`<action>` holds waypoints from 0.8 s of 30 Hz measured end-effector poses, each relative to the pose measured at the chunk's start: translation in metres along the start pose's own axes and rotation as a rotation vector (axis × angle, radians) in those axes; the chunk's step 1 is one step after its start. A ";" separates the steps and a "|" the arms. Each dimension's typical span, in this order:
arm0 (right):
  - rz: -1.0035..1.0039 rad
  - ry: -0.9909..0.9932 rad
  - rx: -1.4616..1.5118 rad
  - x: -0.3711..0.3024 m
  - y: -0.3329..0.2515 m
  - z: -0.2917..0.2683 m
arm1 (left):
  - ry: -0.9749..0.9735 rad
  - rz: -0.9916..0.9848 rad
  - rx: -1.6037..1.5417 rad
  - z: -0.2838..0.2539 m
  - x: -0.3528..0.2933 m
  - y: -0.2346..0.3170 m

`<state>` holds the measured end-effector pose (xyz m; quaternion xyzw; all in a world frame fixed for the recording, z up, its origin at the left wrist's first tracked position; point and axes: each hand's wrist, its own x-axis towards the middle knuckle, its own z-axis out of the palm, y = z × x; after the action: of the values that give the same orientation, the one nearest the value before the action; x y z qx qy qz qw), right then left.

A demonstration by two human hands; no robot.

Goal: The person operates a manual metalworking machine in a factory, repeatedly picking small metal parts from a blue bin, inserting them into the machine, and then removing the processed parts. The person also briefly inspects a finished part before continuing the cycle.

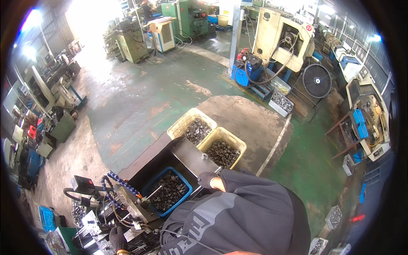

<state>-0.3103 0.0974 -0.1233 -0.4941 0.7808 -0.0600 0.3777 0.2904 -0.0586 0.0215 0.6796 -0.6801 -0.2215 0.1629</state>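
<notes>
My left hand (118,239), in a dark glove, is low on the left among the metal fixtures of a machine (138,210). Its fingers blend into the dark parts there. Also gloved, my right hand (206,179) is closed at the near side of a dark metal trough (146,162), beside a thin, light metal strip or rod (196,191). What it grips is hidden. Inside the trough sits a blue bin (190,192) with many small dark metal blocks (170,191). A small round metal part (205,156) stands on the trough's flat plate (187,156).
Two yellow baskets (241,146) of metal parts stand just beyond the trough. Blue segmented coolant hoses (121,182) rise beside the machine. Farther off are a beige machine (272,38), a black fan (317,80) and a grey box of parts (280,105). More machines line the left wall.
</notes>
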 end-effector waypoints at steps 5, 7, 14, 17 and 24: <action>0.061 -0.001 0.018 -0.009 -0.005 -0.005 | 0.006 0.004 0.060 -0.009 -0.013 0.052; 0.014 -0.004 0.000 -0.024 -0.027 -0.025 | 0.061 0.006 0.028 -0.012 -0.017 0.039; 0.001 0.017 -0.008 -0.015 -0.013 -0.010 | 0.029 -0.002 -0.013 -0.011 -0.017 0.044; -0.013 0.026 -0.063 -0.010 -0.015 -0.014 | 0.046 0.004 -0.034 -0.011 -0.016 0.046; -0.019 0.097 -0.075 0.003 -0.007 0.009 | -0.105 -0.069 -0.036 -0.011 0.004 0.012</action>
<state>-0.3003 0.0934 -0.1278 -0.5117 0.7951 -0.0584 0.3202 0.2857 -0.0640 0.0373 0.6870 -0.6597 -0.2747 0.1314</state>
